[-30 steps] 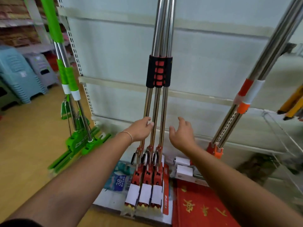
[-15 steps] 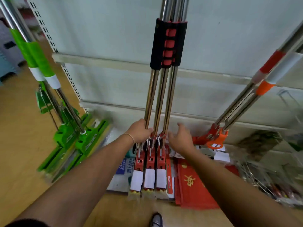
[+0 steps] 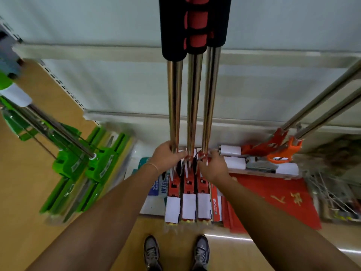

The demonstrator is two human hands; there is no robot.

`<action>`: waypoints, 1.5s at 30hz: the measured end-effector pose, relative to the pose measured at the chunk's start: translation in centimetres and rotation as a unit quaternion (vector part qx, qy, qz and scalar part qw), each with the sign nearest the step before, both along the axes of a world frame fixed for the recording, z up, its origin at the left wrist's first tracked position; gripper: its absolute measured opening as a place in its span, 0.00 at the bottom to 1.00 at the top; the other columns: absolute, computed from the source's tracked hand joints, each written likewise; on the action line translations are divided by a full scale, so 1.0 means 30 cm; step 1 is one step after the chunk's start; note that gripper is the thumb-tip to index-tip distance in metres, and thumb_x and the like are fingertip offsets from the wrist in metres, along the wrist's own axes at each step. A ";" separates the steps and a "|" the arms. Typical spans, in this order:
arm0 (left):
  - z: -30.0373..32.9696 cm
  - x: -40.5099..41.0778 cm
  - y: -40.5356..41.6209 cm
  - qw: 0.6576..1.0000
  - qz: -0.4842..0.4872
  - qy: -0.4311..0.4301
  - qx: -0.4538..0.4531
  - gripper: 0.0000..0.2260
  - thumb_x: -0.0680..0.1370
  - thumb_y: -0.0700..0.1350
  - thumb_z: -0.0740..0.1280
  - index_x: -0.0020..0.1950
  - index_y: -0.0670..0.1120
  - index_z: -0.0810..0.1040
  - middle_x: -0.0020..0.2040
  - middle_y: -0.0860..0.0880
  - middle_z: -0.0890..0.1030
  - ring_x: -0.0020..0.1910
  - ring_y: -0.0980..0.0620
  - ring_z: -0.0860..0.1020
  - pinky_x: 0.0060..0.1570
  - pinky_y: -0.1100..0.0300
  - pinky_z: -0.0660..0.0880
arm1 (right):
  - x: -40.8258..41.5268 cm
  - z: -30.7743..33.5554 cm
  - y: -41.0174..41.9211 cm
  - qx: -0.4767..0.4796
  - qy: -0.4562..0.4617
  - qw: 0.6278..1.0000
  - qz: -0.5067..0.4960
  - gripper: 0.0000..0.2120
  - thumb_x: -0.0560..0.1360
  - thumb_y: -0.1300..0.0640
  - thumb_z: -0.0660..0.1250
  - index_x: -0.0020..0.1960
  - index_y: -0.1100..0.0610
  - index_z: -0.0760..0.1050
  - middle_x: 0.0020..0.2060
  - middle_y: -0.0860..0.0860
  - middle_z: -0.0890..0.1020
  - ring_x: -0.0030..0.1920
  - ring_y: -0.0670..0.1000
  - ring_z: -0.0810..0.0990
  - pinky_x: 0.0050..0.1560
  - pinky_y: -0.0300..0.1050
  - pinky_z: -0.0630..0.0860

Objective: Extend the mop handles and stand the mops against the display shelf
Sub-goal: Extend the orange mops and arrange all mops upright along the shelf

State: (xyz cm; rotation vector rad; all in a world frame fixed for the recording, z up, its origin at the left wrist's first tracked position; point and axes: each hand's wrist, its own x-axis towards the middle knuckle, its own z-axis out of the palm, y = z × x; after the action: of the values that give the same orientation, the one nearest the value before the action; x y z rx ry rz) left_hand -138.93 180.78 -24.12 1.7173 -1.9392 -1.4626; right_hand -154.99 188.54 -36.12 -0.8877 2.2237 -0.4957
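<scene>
Steel, three bright poles of it: the red mops (image 3: 188,114) stand side by side against the pale display shelf (image 3: 97,79), and I take them as my landmark. White blank labels wrap their heads near the floor. Left of those heads lies a blue-and-white packet (image 3: 159,185) with Chinese print too blurred for me to read; right of them a red sheet (image 3: 277,196) carries gold Chinese characters, and a narrow red strip beside the heads bears white writing I cannot make out. The wooden floor (image 3: 25,192) is open in front of the mops, where my two grey shoes (image 3: 151,253) stand. Green mops (image 3: 82,159) lean close on the left, orange mops (image 3: 281,147) on the right, so side room is tight. Both my arms reach forward and down. My left hand (image 3: 166,156) is curled around the base of the leftmost pole. My right hand (image 3: 214,165) has its fingers bent against the rightmost pole's base; whether it truly grips, I cannot tell.
</scene>
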 end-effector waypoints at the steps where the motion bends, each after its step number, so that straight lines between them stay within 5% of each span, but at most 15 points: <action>1: -0.013 -0.006 -0.014 1.000 -0.007 0.006 0.008 0.15 0.72 0.52 0.74 0.53 0.45 0.78 0.45 0.49 0.80 0.47 0.51 0.79 0.48 0.60 0.76 | -0.002 -0.012 -0.013 0.001 0.001 1.000 -0.008 0.39 0.63 0.31 0.58 0.69 0.49 0.67 0.63 0.56 0.76 0.61 0.59 0.77 0.58 0.60 0.78; 4: -0.082 -0.004 -0.053 0.998 -0.046 0.025 0.040 0.12 0.73 0.51 0.74 0.50 0.44 0.82 0.49 0.48 0.83 0.49 0.53 0.79 0.48 0.62 0.75 | 0.017 0.042 -0.043 -0.001 -0.012 1.000 -0.016 0.27 0.65 0.33 0.62 0.61 0.45 0.71 0.53 0.52 0.80 0.53 0.56 0.81 0.54 0.58 0.80; 7: -0.125 0.008 -0.088 0.990 -0.122 0.031 0.059 0.25 0.70 0.54 0.75 0.66 0.51 0.78 0.54 0.51 0.84 0.56 0.55 0.80 0.67 0.52 0.72 | 0.051 0.096 -0.052 -0.017 -0.031 0.999 -0.039 0.17 0.75 0.48 0.70 0.62 0.48 0.72 0.46 0.48 0.80 0.45 0.51 0.83 0.48 0.55 0.83; 9: -0.135 0.008 -0.111 0.980 -0.181 0.042 0.067 0.28 0.73 0.50 0.75 0.71 0.53 0.73 0.45 0.54 0.85 0.50 0.59 0.81 0.66 0.53 0.72 | 0.061 0.089 -0.052 -0.033 -0.039 0.997 -0.065 0.14 0.76 0.52 0.71 0.60 0.49 0.73 0.42 0.46 0.80 0.41 0.50 0.83 0.44 0.54 0.83; 11: -0.133 0.002 -0.128 0.968 -0.232 0.049 0.077 0.28 0.74 0.47 0.74 0.73 0.56 0.70 0.40 0.60 0.82 0.45 0.63 0.79 0.63 0.56 0.72 | 0.072 0.064 -0.052 -0.053 -0.035 0.994 -0.093 0.14 0.75 0.53 0.72 0.59 0.49 0.74 0.41 0.46 0.81 0.40 0.48 0.83 0.41 0.54 0.84; 13: -0.128 0.002 -0.132 0.961 -0.262 0.057 0.070 0.28 0.75 0.46 0.74 0.71 0.63 0.67 0.47 0.66 0.80 0.46 0.65 0.79 0.60 0.61 0.72 | 0.077 0.044 -0.058 -0.061 -0.027 0.992 -0.108 0.16 0.74 0.55 0.72 0.61 0.51 0.74 0.43 0.46 0.81 0.38 0.46 0.81 0.39 0.49 0.82; 17: -0.122 0.005 -0.116 0.961 -0.264 0.068 0.054 0.24 0.76 0.46 0.72 0.59 0.70 0.64 0.45 0.68 0.77 0.44 0.74 0.76 0.51 0.71 0.69 | 0.065 0.035 -0.068 -0.057 -0.016 0.992 -0.110 0.24 0.74 0.56 0.74 0.68 0.54 0.72 0.45 0.46 0.78 0.36 0.42 0.77 0.32 0.37 0.74; 19: -0.131 0.005 -0.116 0.953 -0.289 0.077 0.058 0.23 0.77 0.47 0.71 0.58 0.71 0.64 0.50 0.70 0.74 0.47 0.77 0.74 0.54 0.70 0.68 | 0.067 0.030 -0.068 -0.050 -0.006 0.993 -0.105 0.25 0.73 0.56 0.74 0.68 0.54 0.71 0.44 0.46 0.78 0.36 0.43 0.77 0.33 0.38 0.75; 25: -0.112 -0.005 -0.151 0.925 -0.337 0.112 0.137 0.28 0.75 0.45 0.73 0.61 0.73 0.64 0.61 0.67 0.72 0.67 0.58 0.69 0.70 0.56 0.61 | 0.054 0.025 -0.077 -0.047 0.015 0.994 -0.094 0.21 0.73 0.55 0.74 0.64 0.52 0.72 0.45 0.48 0.81 0.37 0.45 0.79 0.29 0.35 0.68; 29: -0.102 -0.012 -0.145 0.923 -0.339 0.118 0.136 0.27 0.74 0.42 0.74 0.58 0.69 0.66 0.63 0.59 0.73 0.66 0.56 0.69 0.67 0.58 0.63 | 0.042 0.027 -0.082 -0.045 0.026 0.996 -0.071 0.22 0.73 0.55 0.74 0.64 0.52 0.73 0.50 0.48 0.82 0.40 0.46 0.77 0.33 0.34 0.67; 34: -0.144 -0.005 -0.106 0.941 -0.277 0.169 0.101 0.20 0.75 0.42 0.72 0.58 0.63 0.75 0.63 0.50 0.80 0.64 0.52 0.76 0.69 0.46 0.69 | 0.040 0.036 -0.078 -0.035 0.040 0.998 -0.024 0.21 0.73 0.54 0.74 0.64 0.52 0.73 0.50 0.49 0.82 0.40 0.46 0.77 0.40 0.39 0.73; 38: -0.179 0.015 -0.090 0.946 -0.246 0.194 0.086 0.16 0.71 0.49 0.72 0.58 0.62 0.79 0.59 0.50 0.82 0.62 0.50 0.78 0.67 0.43 0.71 | 0.062 0.027 -0.081 -0.042 0.027 0.998 -0.027 0.21 0.72 0.55 0.74 0.63 0.51 0.73 0.49 0.48 0.82 0.42 0.47 0.80 0.39 0.38 0.72; 45: -0.179 0.094 -0.077 0.958 -0.198 0.206 -0.004 0.08 0.75 0.57 0.66 0.51 0.69 0.79 0.55 0.54 0.84 0.58 0.58 0.79 0.60 0.59 0.73 | 0.114 0.029 -0.100 -0.053 -0.007 0.998 -0.020 0.18 0.72 0.57 0.72 0.60 0.52 0.72 0.42 0.46 0.80 0.44 0.50 0.81 0.45 0.47 0.81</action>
State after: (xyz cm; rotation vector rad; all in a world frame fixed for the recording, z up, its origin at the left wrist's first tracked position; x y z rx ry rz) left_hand -136.10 178.46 -29.50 0.9407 -2.1087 -1.7585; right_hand -151.56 185.53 -35.24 -0.8915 2.2236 -0.6416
